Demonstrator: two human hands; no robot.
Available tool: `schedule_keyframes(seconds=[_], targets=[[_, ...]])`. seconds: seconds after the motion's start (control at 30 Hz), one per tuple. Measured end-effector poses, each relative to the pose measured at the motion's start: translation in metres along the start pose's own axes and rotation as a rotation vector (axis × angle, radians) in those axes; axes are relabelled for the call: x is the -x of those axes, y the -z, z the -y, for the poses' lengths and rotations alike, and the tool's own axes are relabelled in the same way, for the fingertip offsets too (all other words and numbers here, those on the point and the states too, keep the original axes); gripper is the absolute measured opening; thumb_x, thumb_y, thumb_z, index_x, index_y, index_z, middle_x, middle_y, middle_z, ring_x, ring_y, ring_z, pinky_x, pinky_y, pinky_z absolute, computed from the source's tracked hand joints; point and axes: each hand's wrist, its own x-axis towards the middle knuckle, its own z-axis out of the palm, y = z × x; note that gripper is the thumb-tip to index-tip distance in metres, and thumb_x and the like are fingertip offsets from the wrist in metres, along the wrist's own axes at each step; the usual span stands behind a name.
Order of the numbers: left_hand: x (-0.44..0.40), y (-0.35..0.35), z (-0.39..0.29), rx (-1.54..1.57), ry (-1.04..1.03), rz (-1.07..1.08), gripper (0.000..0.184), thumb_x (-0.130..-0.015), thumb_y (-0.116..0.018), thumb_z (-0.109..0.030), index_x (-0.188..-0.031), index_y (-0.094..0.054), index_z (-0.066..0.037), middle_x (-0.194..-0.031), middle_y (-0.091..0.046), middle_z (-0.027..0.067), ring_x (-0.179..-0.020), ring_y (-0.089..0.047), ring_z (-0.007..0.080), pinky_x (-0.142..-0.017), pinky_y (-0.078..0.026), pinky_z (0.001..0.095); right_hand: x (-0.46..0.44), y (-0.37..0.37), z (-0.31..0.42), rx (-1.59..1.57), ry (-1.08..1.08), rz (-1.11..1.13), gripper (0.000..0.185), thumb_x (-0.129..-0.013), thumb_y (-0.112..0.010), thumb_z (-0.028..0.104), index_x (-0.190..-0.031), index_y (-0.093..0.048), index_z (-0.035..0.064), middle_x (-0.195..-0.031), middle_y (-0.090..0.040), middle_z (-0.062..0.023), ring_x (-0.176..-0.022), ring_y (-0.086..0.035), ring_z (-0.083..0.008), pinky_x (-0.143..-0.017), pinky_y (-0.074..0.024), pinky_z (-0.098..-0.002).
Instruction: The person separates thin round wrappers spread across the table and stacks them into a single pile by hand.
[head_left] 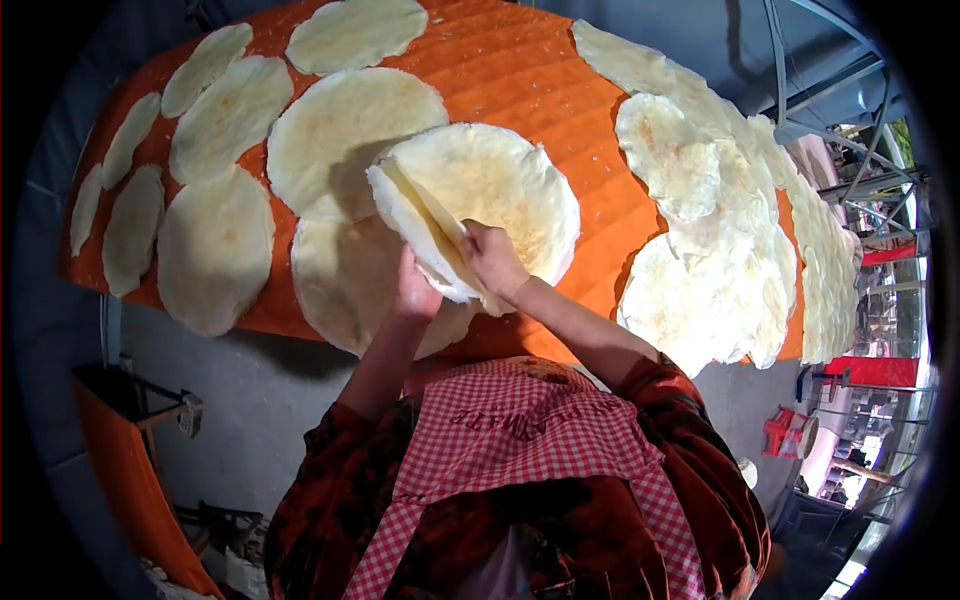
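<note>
A stack of thin round flatbreads lies in front of me, its left edge lifted and folded up. My left hand is under that raised edge, with the flatbread resting against its fingers. At the fold, my right hand pinches the upper layer of flatbread. Beneath and to the left, more round flatbreads lie on the orange cloth, some overlapping.
Overlapping flatbreads cover the right part of the cloth-covered table. Single flatbreads lie at the left. A red stool stands on the floor at the right, and an orange-covered surface is at lower left.
</note>
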Motion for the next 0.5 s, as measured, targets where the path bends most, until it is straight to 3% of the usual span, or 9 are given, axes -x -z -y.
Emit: schedule_keyframes(seconds=[0.07,0.1,0.23,0.33,0.4,0.43,0.47,0.5], targets=[[0.002,0.008,-0.001,-0.106,0.048,-0.059,0.048,-0.098,-0.032,-0.037,-0.134,-0.039,-0.006,-0.133,-0.047,0.0062,-0.122,-0.044,0.022,-0.105,-0.033,0.0372,-0.006,0.001,-0.016,-0.126,0.013,-0.053,0.022,-0.087,-0.051,0.017,-0.085,-0.059,-0.0034,-0.068,-0.057,-0.0252,-0.063,-0.055,-0.0353,-0.064,-0.0465,-0.0384],[0.002,0.009,-0.002,-0.121,0.067,-0.054,0.048,-0.098,-0.033,-0.037,-0.135,-0.039,-0.006,-0.133,-0.047,0.0063,-0.122,-0.044,0.022,-0.105,-0.033,0.0372,-0.009,0.001,-0.022,-0.163,0.012,-0.063,0.022,-0.088,-0.051,0.015,-0.085,-0.059,-0.005,-0.069,-0.057,-0.0224,-0.06,-0.05,-0.0266,-0.064,-0.0448,-0.0354],[0.012,-0.016,-0.014,0.044,0.029,0.0,0.05,-0.097,-0.036,-0.038,-0.134,-0.039,-0.005,-0.133,-0.048,0.0067,-0.122,-0.044,0.0208,-0.105,-0.032,0.0367,-0.013,0.009,-0.034,-0.297,-0.071,-0.033,0.021,-0.089,-0.053,0.014,-0.087,-0.061,-0.0052,-0.067,-0.057,-0.016,-0.064,-0.05,-0.016,-0.066,-0.0449,-0.0318],[0.017,-0.026,-0.018,0.105,0.002,0.019,0.048,-0.094,-0.047,-0.034,-0.13,-0.044,-0.004,-0.126,-0.052,0.0057,-0.117,-0.048,0.0202,-0.101,-0.037,0.0366,-0.013,0.009,-0.035,-0.325,-0.134,-0.043,0.022,-0.088,-0.056,0.017,-0.087,-0.062,-0.0041,-0.067,-0.058,-0.015,-0.062,-0.051,-0.0153,-0.063,-0.0454,-0.0322],[0.011,0.025,-0.004,-0.402,-0.066,-0.017,0.043,-0.093,-0.051,-0.024,-0.13,-0.045,-0.004,-0.127,-0.051,0.0092,-0.118,-0.048,0.0212,-0.1,-0.037,0.0361,-0.011,-0.003,-0.041,-0.224,0.082,-0.041,0.026,-0.085,-0.06,0.023,-0.086,-0.064,-0.0034,-0.067,-0.06,-0.0173,-0.059,-0.054,-0.0175,-0.06,-0.0463,-0.0343],[0.011,0.025,-0.004,-0.335,-0.003,-0.075,0.039,-0.091,-0.053,-0.017,-0.127,-0.048,-0.003,-0.123,-0.053,0.0094,-0.115,-0.049,0.0205,-0.098,-0.04,0.0359,-0.013,-0.01,-0.038,-0.088,0.053,-0.01,0.029,-0.082,-0.063,0.028,-0.083,-0.066,-0.0009,-0.067,-0.061,-0.0186,-0.056,-0.056,-0.023,-0.057,-0.0465,-0.037],[0.009,0.024,-0.003,-0.264,0.056,-0.137,0.036,-0.088,-0.056,-0.011,-0.123,-0.05,-0.001,-0.119,-0.055,0.0097,-0.112,-0.051,0.0198,-0.095,-0.042,0.0358,-0.013,-0.016,-0.034,0.007,0.026,0.032,0.017,-0.084,-0.06,0.016,-0.085,-0.066,0.0007,-0.071,-0.063,-0.0167,-0.063,-0.059,-0.018,-0.063,-0.0482,-0.034],[0.009,0.021,-0.004,-0.353,0.048,-0.323,0.029,-0.087,-0.056,-0.011,-0.114,-0.055,0.0,-0.109,-0.058,0.0074,-0.103,-0.056,0.0193,-0.088,-0.047,0.0355,-0.009,-0.012,-0.019,0.15,0.103,-0.039,0.015,-0.081,-0.059,0.014,-0.083,-0.066,0.0011,-0.074,-0.064,-0.0188,-0.066,-0.061,-0.0259,-0.066,-0.048,-0.0378]])
